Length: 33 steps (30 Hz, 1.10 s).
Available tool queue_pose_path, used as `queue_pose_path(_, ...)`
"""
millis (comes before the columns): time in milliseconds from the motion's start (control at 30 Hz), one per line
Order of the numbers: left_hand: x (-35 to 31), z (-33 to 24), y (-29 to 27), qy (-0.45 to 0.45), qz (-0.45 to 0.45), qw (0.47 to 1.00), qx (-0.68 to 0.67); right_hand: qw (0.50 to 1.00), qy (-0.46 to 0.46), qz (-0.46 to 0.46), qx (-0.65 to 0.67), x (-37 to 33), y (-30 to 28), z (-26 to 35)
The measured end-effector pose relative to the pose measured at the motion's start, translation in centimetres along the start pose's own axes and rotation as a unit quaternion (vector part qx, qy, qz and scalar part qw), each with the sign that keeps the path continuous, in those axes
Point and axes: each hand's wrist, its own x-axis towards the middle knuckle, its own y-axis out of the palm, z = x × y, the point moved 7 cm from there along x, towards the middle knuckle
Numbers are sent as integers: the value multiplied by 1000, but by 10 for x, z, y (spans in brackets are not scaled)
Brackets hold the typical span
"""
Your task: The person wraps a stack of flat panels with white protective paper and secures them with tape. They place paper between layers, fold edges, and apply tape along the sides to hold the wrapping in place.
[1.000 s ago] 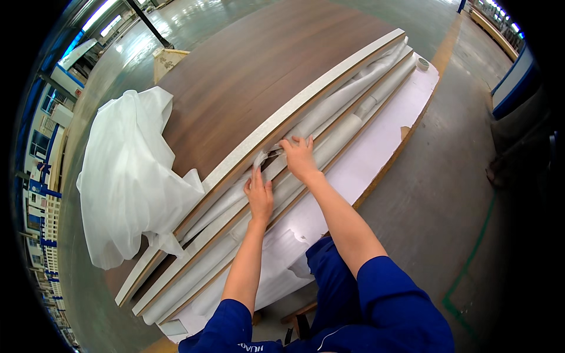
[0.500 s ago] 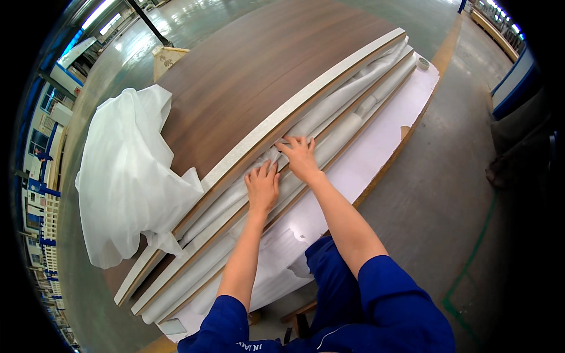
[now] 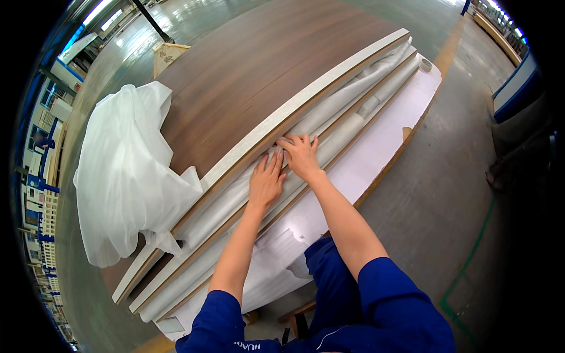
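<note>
Brown panel [image 3: 265, 70]: one, largest, filling the far left. Pale board [image 3: 365, 170]: one, near right, beneath the rails. Loose sheet [image 3: 129, 176]: one, white, translucent, heaped over the panel's left edge, apart from the hands and by its looks unused so far. Outer rail [image 3: 134, 273] and middle rail [image 3: 185, 260]: white-topped, brown-sided, running near left to far right. Wrap [image 3: 321, 112]: white, in the channel between those rails; apparently laid along most of it, bunched at the middle, with a dark gap at the near left end, so settling looks well along but incomplete. Left hand [image 3: 268, 182]: fingers straight, close together, resting on the bunched wrap. Right hand [image 3: 302, 156]: fingers bent, slightly spread, tips on the same spot; cannot tell whether either hand pinches it. Tape roll [image 3: 425, 65]: one, smallest, far right on the board.
</note>
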Motion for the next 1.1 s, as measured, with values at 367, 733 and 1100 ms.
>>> queue_pose_path(367,-4,6,2,6,1,994,-113,993,-61,-89,-44,6,-7,1)
queue_pose_path(733,-1,11,10,-29,22,999,-37,983,-58,-169,-41,13,-9,4)
queue_pose_path(1100,29,17,34,-62,99,990,-77,988,74,-133,37,18,-11,-1)
